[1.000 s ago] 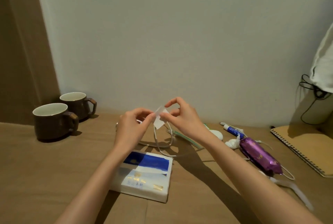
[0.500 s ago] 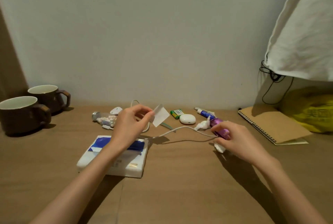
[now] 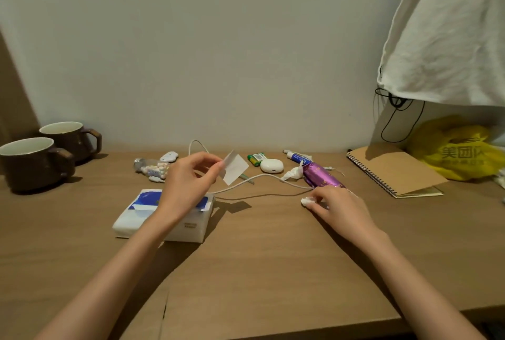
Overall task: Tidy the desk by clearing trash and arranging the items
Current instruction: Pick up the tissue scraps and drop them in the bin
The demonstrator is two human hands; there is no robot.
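My left hand point(image 3: 185, 186) is raised above the tissue pack point(image 3: 164, 216) and pinches a small white paper slip point(image 3: 233, 168) between thumb and fingertips. My right hand point(image 3: 338, 207) lies low on the wooden desk point(image 3: 259, 271), its fingers curled round a small crumpled white tissue ball point(image 3: 307, 201). Just behind that hand lies a purple wrapper point(image 3: 321, 177) with another crumpled tissue point(image 3: 293, 173) at its far end. A white cable point(image 3: 257, 179) runs across the desk between my two hands.
Two brown mugs point(image 3: 32, 162) stand at the far left. Along the wall lie a small bottle of pills point(image 3: 153, 168), a green battery point(image 3: 256, 158), a white earbud case point(image 3: 271, 166) and a blue tube point(image 3: 297, 156). A spiral notebook point(image 3: 393, 173) and yellow bag point(image 3: 459, 151) sit right.
My right hand let go of the paper slip, moved right and down to the desk and closed on the tissue ball. The view turned to the right.
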